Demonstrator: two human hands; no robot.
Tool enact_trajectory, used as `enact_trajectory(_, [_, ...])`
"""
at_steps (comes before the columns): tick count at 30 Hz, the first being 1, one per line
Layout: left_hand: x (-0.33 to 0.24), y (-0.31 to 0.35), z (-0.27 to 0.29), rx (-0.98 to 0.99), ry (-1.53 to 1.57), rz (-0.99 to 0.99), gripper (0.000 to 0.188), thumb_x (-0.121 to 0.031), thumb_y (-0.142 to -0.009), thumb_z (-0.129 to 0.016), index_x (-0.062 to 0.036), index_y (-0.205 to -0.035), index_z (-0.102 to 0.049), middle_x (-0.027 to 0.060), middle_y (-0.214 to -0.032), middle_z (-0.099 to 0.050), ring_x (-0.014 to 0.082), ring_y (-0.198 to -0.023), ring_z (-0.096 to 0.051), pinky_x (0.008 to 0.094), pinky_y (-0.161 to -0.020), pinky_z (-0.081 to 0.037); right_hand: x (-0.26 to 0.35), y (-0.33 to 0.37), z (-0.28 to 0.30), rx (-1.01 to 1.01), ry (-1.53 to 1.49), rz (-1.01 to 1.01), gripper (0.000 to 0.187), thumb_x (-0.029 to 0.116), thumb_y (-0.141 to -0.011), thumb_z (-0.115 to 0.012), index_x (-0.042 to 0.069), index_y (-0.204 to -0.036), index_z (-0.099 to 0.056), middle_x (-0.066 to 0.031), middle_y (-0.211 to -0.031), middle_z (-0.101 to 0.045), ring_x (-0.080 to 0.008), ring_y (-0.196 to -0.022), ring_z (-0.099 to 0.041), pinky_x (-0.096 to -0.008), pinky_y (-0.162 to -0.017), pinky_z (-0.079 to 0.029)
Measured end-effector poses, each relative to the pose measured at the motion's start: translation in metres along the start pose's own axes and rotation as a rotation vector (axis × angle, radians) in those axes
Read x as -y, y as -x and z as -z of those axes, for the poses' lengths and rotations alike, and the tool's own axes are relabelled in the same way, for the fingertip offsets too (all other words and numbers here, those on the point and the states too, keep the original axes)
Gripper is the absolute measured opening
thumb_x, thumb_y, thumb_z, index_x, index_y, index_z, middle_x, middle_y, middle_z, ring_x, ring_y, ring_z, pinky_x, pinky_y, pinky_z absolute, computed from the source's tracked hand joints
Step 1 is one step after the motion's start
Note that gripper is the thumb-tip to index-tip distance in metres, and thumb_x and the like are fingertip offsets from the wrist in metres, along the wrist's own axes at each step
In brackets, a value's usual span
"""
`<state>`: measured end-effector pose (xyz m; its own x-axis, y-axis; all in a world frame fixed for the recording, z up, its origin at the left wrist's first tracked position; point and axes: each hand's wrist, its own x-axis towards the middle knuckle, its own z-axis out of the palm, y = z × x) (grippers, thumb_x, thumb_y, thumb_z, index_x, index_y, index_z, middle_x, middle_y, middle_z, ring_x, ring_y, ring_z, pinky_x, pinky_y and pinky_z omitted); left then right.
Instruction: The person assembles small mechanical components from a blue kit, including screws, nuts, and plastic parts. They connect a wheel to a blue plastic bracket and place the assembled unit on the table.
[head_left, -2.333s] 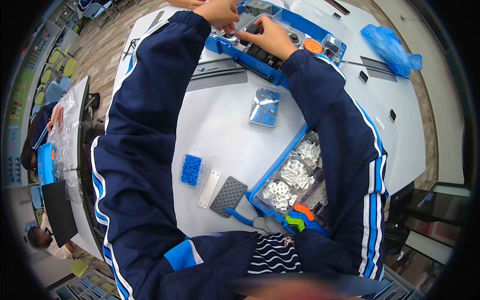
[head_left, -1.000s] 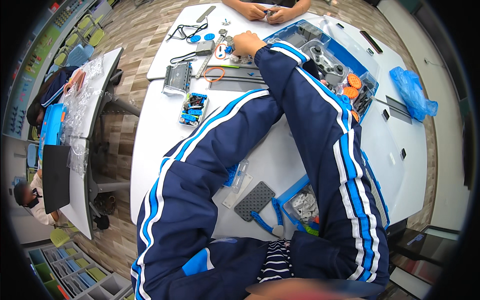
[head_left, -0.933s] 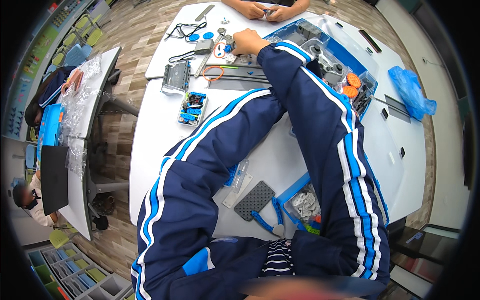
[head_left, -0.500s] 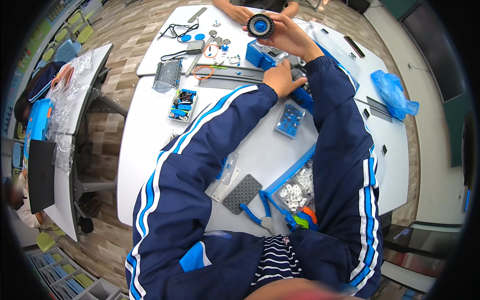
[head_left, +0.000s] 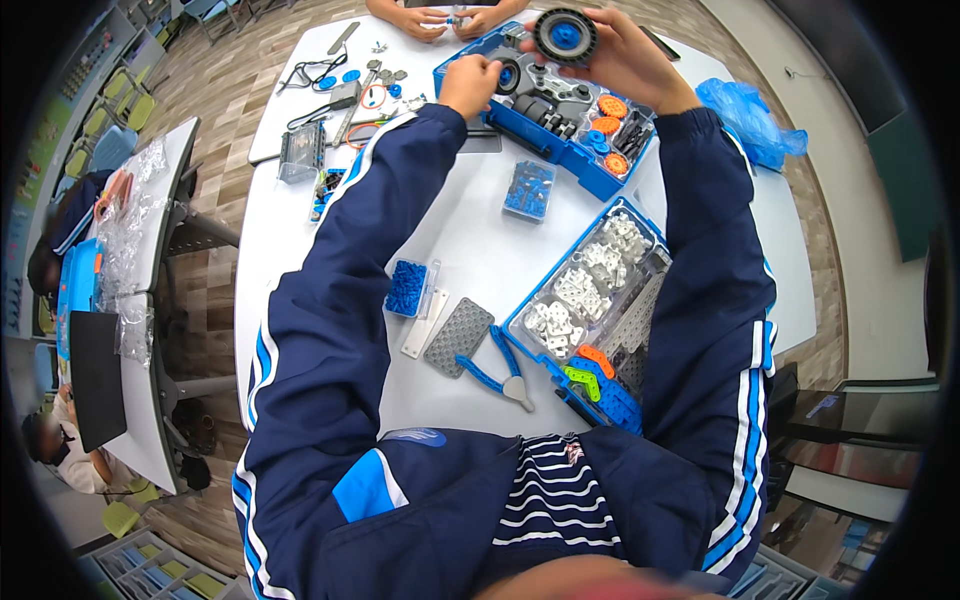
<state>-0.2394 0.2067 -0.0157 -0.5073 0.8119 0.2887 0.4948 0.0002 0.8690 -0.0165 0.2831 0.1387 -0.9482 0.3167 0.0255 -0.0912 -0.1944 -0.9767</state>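
Note:
My right hand (head_left: 632, 58) is raised over the far side of the table, its fingers curled round a black-tyred wheel (head_left: 566, 38) with a grey rim and blue hub. Close by on the left, my left hand (head_left: 470, 88) pinches the edge of a smaller black wheel (head_left: 508, 76) with a blue centre. Both hands are above an open blue parts box (head_left: 590, 180). In that box lie grey controller-shaped parts, black pieces and several orange discs (head_left: 612, 106).
A second blue box (head_left: 530, 345) with white connectors stands nearer, beside blue-handled pliers (head_left: 515, 385) and a grey perforated plate (head_left: 458, 337). Small clear boxes of blue pegs (head_left: 528, 190) stand mid-table. Another person's hands (head_left: 425, 22) work at the far edge. A blue plastic bag (head_left: 750, 120) lies right.
My left hand has moved from the box's edge to the small wheel and now grips it. The right hand still holds the larger wheel. The view has shifted, showing more of both boxes.

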Motion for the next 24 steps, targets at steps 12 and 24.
enact_trajectory(12, [-0.07,0.08,0.095,0.038,0.87,0.155,0.03,-0.03,-0.105,-0.054,-0.001,-0.112,-0.059,0.0071,-0.1,-0.065,0.012,-0.077,-0.061,0.0326,-0.077,-0.058,-0.089,0.039,-0.017,0.009,0.146,-0.252,0.059,0.053,-0.105,-0.052,-0.002,-0.125,-0.062,-0.0204,-0.115,-0.072,-0.0205,-0.097,-0.074,-0.0291,-0.079,-0.062])
enact_trajectory(24, [-0.107,0.241,0.162,0.1,0.892,0.115,0.029,-0.029,-0.103,-0.06,-0.0024,-0.112,-0.06,0.0132,-0.105,-0.068,0.0224,-0.094,-0.071,0.0316,-0.078,-0.061,-0.191,0.017,-0.091,0.159,1.517,0.005,0.039,0.034,-0.09,-0.076,0.001,-0.111,-0.073,-0.0228,-0.094,-0.074,-0.0328,-0.074,-0.073,-0.0398,-0.071,-0.058])
